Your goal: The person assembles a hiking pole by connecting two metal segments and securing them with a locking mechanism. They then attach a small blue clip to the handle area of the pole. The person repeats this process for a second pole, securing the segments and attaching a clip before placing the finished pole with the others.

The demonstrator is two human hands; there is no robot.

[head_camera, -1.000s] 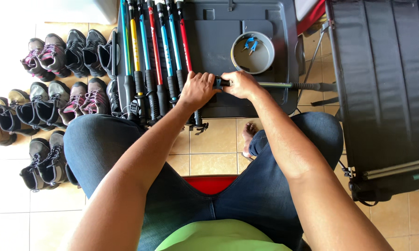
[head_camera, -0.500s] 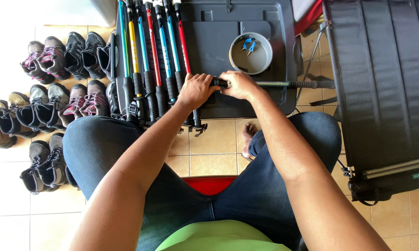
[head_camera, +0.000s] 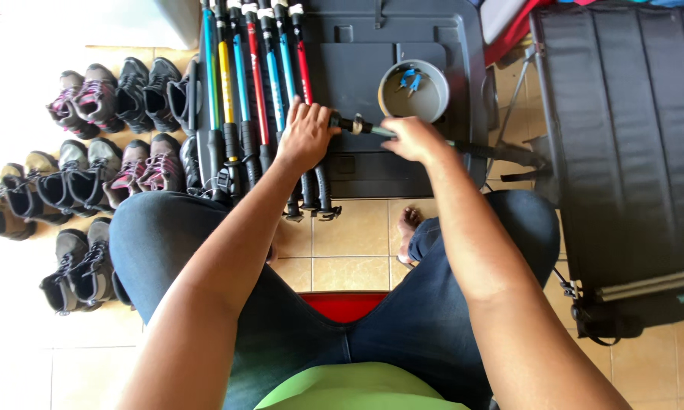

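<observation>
Hands are seen from above at the middle of the view, over a dark grey plastic case (head_camera: 357,76) lying on the tiled floor. A dark trekking pole (head_camera: 463,146) is held crosswise between them, running from about 9 o'clock to 3 o'clock. The left hand (head_camera: 305,137) is closed around the pole's thicker end at 9 o'clock, with the knuckles turned up. The right hand (head_camera: 409,139) is closed on the thinner shaft just toward 3 o'clock of a pale collar on the pole; the two hands are near each other but apart. Beyond the right hand, the shaft is seen reaching toward a black folded cot (head_camera: 623,152) at 3 o'clock. A round grey bowl (head_camera: 435,102) with small blue parts inside is set on the case at 12 o'clock of the right hand. A row of coloured poles (head_camera: 251,83) is laid lengthwise at 10 o'clock of the left hand. Pairs of hiking boots (head_camera: 91,167) are lined up at 9 o'clock.
</observation>
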